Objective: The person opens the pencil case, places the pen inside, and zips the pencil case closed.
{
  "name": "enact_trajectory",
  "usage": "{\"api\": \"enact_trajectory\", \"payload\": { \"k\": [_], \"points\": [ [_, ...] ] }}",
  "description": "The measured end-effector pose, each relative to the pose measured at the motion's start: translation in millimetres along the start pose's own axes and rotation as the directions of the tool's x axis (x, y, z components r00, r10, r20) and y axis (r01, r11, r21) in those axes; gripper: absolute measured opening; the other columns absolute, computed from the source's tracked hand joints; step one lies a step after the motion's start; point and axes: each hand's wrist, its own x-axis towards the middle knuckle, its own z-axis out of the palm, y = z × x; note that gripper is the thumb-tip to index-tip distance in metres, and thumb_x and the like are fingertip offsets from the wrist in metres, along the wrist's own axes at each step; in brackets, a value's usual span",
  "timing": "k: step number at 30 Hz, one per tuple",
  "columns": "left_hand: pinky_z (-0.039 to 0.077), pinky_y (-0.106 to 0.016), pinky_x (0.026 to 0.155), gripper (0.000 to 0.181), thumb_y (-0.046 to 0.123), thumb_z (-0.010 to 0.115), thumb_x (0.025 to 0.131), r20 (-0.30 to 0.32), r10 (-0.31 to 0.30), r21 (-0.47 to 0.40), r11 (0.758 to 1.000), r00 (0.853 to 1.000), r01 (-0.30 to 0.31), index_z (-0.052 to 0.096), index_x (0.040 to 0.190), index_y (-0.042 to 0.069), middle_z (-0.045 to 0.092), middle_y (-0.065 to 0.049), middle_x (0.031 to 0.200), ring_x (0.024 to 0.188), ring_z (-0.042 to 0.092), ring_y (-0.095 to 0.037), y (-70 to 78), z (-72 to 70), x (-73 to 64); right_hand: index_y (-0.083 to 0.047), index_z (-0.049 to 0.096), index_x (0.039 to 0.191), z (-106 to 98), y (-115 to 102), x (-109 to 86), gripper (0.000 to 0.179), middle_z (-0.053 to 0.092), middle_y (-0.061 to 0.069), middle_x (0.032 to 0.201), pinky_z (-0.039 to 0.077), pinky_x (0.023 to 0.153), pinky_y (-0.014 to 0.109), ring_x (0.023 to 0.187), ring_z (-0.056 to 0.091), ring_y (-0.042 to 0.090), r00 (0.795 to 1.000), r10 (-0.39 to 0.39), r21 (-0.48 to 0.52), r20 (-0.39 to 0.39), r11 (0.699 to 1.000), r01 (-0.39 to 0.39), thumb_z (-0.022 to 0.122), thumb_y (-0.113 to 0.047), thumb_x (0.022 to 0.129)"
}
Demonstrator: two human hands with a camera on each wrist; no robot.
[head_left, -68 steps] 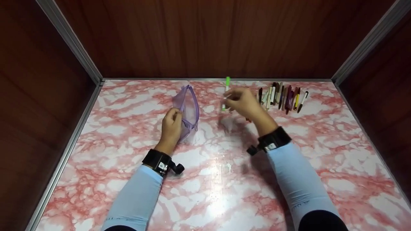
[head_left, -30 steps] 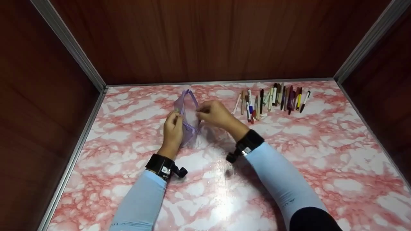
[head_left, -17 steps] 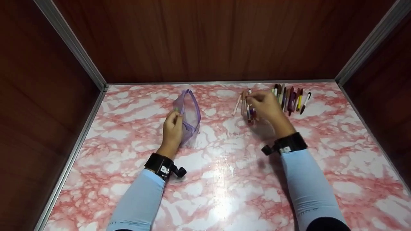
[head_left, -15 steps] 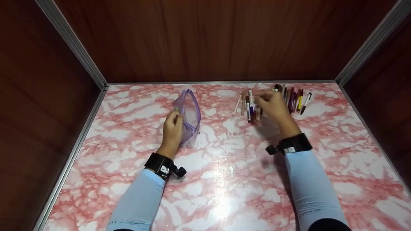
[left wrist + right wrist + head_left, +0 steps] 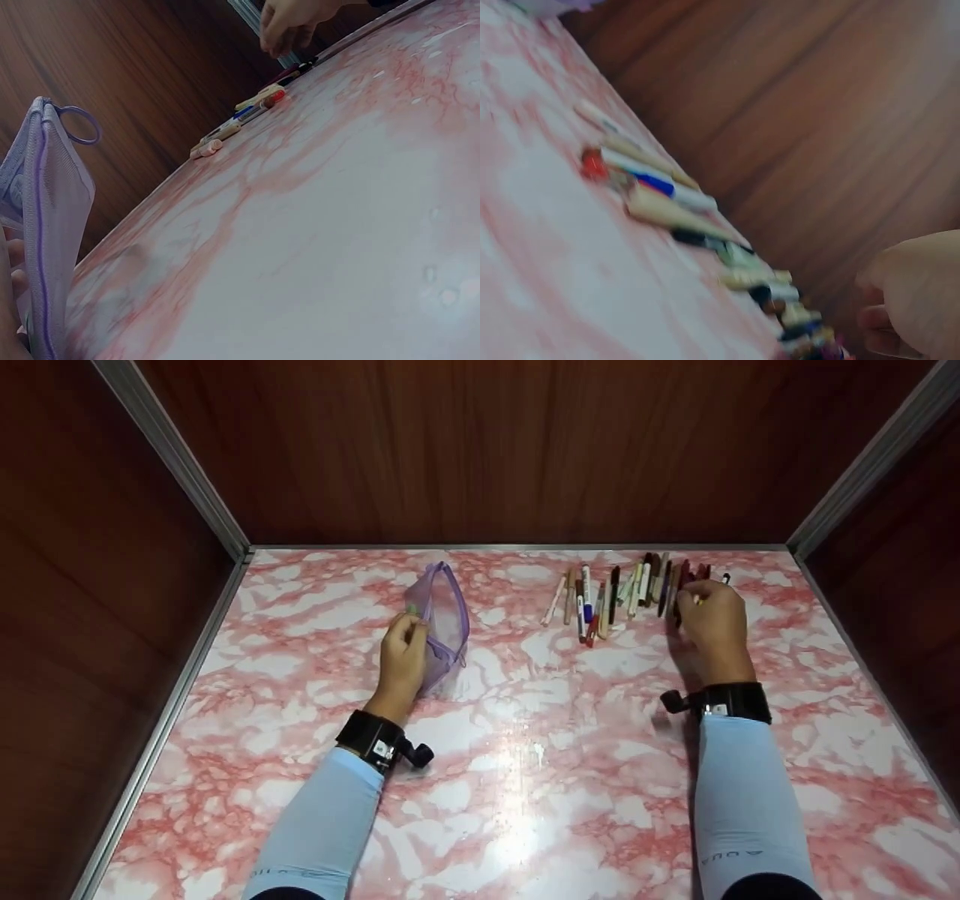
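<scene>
Pinched at one side by the left grip (image 5: 403, 654), a purple pouch (image 5: 447, 615) is seemingly held so as to gape. The right grip (image 5: 717, 619) is seen at pens (image 5: 644, 583) on the desk (image 5: 517, 697), any pinch unclear.

We have bare table (image 5: 510, 690) between pouch (image 5: 442, 619) and pens (image 5: 644, 583); the wall (image 5: 517, 457) stands close behind, and our right hand (image 5: 716, 619) blocks the pens' right end.

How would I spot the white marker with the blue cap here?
On the marbled table, find the purple pouch in the left hand. To its right, pens lie near the back wall. Among the leftmost is the white marker, the only one there with a bright blue cap.
</scene>
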Motion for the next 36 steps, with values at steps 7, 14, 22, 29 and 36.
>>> {"api": "enact_trajectory", "payload": {
  "k": [7, 14, 22, 29, 36],
  "points": [
    [0.047, -0.025, 0.088, 0.017, 0.004, 0.062, 0.109, 0.000, -0.011, -0.012, 1.000, 1.000, 0.011, 0.073, 0.103, -0.006, 0.063, -0.010, 0.103, 0.097, 0.057, -0.016, 0.2, 1.5, 1.2, 0.006, 0.063, 0.155, -7.5, 24.5, 3.2, 0.051, 0.066, 0.037, 0.151, 0.051, 0.114, 0.072, 0.136, 0.065, 0.057, 0.999, 0.028, -0.140, 0.035, 0.990, -0.023, 0.056, -0.023, 0.115],
    [0.048, -0.027, 0.088, 0.017, 0.008, 0.063, 0.108, 0.012, -0.031, 0.012, 0.999, 0.999, 0.031, 0.074, 0.102, -0.004, 0.062, -0.006, 0.102, 0.096, 0.057, -0.017, 0.7, 2.4, 0.5, -0.005, 0.050, 0.169, -7.0, 31.6, 6.9, 0.056, 0.040, 0.029, 0.178, 0.026, 0.126, 0.084, 0.158, 0.038, 0.063, 0.981, 0.095, -0.255, 0.167, 0.966, -0.050, 0.043, -0.034, 0.121],
    [0.050, -0.029, 0.089, 0.018, 0.009, 0.062, 0.108, 0.023, -0.031, 0.052, 0.998, 0.999, 0.030, 0.074, 0.103, -0.003, 0.065, -0.011, 0.105, 0.099, 0.059, -0.021, 1.7, 0.3, 0.1, -0.003, 0.063, 0.158, -5.3, 31.8, 4.3, 0.049, 0.059, 0.034, 0.160, 0.034, 0.123, 0.080, 0.149, 0.050, 0.061, 0.990, 0.080, -0.234, 0.118, 0.971, -0.051, 0.044, -0.024, 0.118],
    [0.049, -0.030, 0.092, 0.019, 0.009, 0.062, 0.108, 0.036, -0.034, 0.063, 0.998, 0.999, 0.032, 0.075, 0.104, -0.004, 0.065, -0.012, 0.108, 0.102, 0.059, -0.021, 1.5, -1.2, 0.4, -0.001, 0.068, 0.152, -6.8, 33.2, 3.9, 0.045, 0.066, 0.035, 0.151, 0.046, 0.119, 0.074, 0.141, 0.058, 0.060, 0.997, 0.070, -0.208, 0.045, 0.976, -0.060, 0.048, -0.014, 0.115],
    [0.049, -0.031, 0.095, 0.018, 0.008, 0.062, 0.107, 0.034, -0.007, 0.073, 0.997, 0.999, 0.004, 0.075, 0.103, -0.005, 0.064, -0.011, 0.106, 0.102, 0.059, -0.022, 0.7, -0.7, 0.8, -0.005, 0.066, 0.155, -7.8, 33.0, 2.1, 0.048, 0.069, 0.031, 0.149, 0.048, 0.114, 0.075, 0.139, 0.061, 0.056, 0.992, 0.124, -0.258, 0.011, 0.959, -0.117, 0.047, -0.011, 0.111]
  ]
}}
